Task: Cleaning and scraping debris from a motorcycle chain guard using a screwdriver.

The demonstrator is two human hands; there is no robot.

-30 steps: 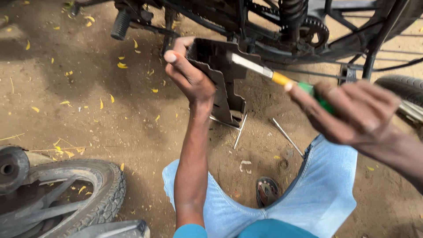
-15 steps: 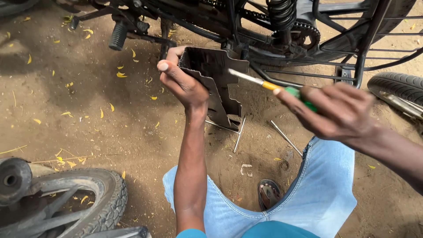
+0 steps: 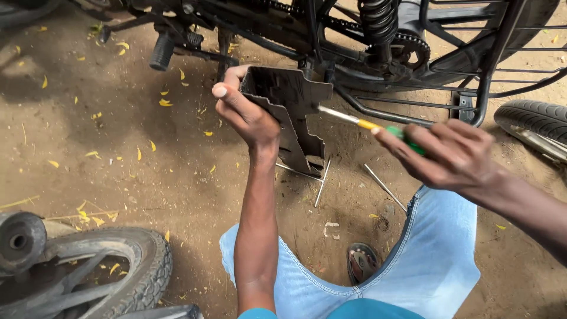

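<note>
My left hand (image 3: 245,112) grips a dark metal bracket plate (image 3: 292,115), held upright in front of a motorcycle's rear frame (image 3: 354,35). A screwdriver (image 3: 366,124) with a yellow and green handle is in my right hand (image 3: 443,155); its metal tip touches the plate's right edge. My knees in light blue jeans (image 3: 431,266) are at the bottom of the view.
Several thin metal rods (image 3: 322,180) lie on the dirt ground below the plate. A loose tyre and wheel (image 3: 82,272) sit at bottom left. Another tyre (image 3: 534,121) is at right. A sandalled foot (image 3: 361,261) shows between my knees. Yellow leaves litter the dirt.
The view has shifted so the plate and both hands sit slightly lower and further right. The screwdriver tip stays against the plate.
</note>
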